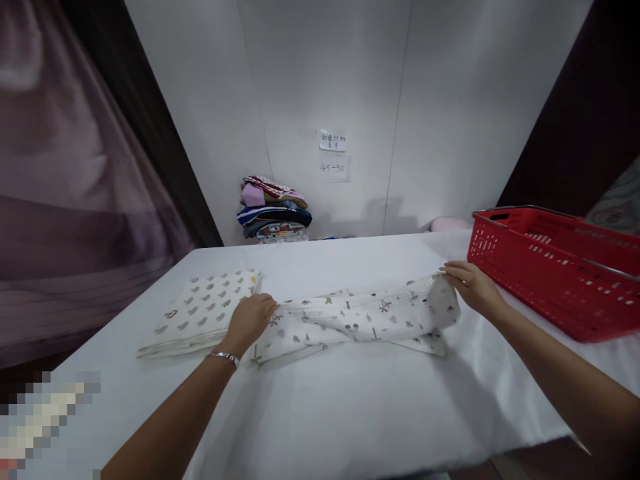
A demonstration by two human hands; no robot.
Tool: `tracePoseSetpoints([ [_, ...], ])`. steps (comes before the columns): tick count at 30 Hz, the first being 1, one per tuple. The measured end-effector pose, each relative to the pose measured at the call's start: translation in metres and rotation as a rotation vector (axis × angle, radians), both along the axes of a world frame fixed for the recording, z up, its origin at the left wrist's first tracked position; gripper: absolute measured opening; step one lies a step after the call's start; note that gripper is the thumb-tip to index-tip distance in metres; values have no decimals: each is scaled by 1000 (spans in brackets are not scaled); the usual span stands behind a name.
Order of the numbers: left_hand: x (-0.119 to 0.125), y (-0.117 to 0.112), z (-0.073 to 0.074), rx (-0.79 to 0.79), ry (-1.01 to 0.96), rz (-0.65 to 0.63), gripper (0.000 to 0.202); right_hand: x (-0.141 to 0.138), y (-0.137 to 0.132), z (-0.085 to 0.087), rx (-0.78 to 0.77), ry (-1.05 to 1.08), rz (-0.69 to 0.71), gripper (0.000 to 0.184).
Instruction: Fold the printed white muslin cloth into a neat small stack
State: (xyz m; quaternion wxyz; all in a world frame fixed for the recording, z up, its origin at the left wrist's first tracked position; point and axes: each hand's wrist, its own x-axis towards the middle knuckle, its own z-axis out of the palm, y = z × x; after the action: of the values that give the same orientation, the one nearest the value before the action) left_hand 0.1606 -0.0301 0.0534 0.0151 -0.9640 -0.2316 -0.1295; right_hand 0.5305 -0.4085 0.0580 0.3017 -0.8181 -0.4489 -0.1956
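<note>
A white cloth with small grey and brown prints lies partly folded in a long strip across the table. My left hand, with a silver bracelet at the wrist, pinches its left end. At the far right end, my right hand grips the upper corner between thumb and fingers, and that end is lifted and curled. Just left of my left hand is a neatly folded cloth with rows of grey prints; the hand partly overlaps its right edge.
A red plastic basket with metal handles stands at the right of the white-covered table. Behind the table's far edge rises a stack of folded clothes. Paper labels are on the wall. A pink curtain hangs at the left.
</note>
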Motion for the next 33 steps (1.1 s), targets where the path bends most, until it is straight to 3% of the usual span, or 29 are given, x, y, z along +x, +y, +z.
tracePoseSetpoints([
  [3, 6, -11, -1, -36, -75, 0, 31, -20, 5, 15, 69, 112, 100, 29],
  [6, 21, -49, 3, -267, -162, -62, 32, -55, 12, 30, 123, 297, 218, 27],
  [9, 37, -112, 3, -714, -152, -179, 32, -104, 17, 34, 67, 316, 355, 23],
  [11, 46, -157, -3, -1163, -117, -253, 38, -138, 20, 26, -63, 268, 489, 21],
  [13, 53, -194, -16, -1638, -106, -247, 48, -169, 20, 11, -202, 231, 617, 20],
  [15, 58, -219, -30, -1902, -189, -191, 50, -191, 18, -8, -276, 257, 682, 18],
  [17, 61, -233, -45, -2000, -308, -116, 43, -205, 15, -25, -267, 380, 684, 14],
  [21, 55, -236, -64, -1930, -302, -44, 32, -208, 9, -44, -122, 829, 649, 17],
  [23, 46, -234, -69, -1734, -183, -122, 24, -196, 4, -42, -43, 1011, 590, 19],
  [25, 36, -233, -71, -1484, -24, -254, 18, -169, -2, -31, 99, 1084, 447, 18],
  [26, 31, -234, -72, -1354, 60, -327, 15, -151, -7, -22, 219, 1082, 351, 17],
  [28, 24, -238, -74, -1104, 224, -451, 15, -108, -16, 0, 618, 1029, 158, 18],
  [31, 22, -245, -76, -827, 378, -553, 17, -49, -30, 30, 1216, 889, 11, 19],
  [33, 26, -244, -71, -775, 387, -567, 19, -30, -35, 41, 1239, 899, -19, 17],
])
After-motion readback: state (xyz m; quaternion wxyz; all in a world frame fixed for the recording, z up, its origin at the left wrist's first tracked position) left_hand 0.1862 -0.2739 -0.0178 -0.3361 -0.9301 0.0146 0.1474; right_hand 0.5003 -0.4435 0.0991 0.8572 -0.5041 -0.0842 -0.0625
